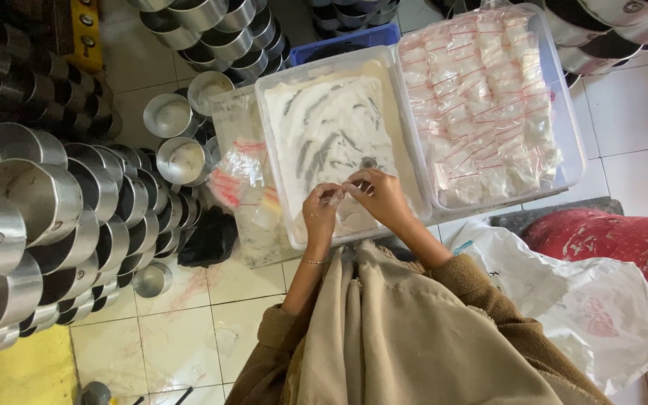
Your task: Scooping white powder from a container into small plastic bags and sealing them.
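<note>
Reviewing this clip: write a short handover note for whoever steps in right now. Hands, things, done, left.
Left hand and right hand: both pinch one small clear bag between them, grip closed, over the powder tub.
Powder tub: white powder with finger tracks.
Right tub: full of filled red-striped bags.
Empty bags: pile left of the powder tub.
Done: many bags filled.
Left: the held bag; whether it is sealed cannot be told.
</note>
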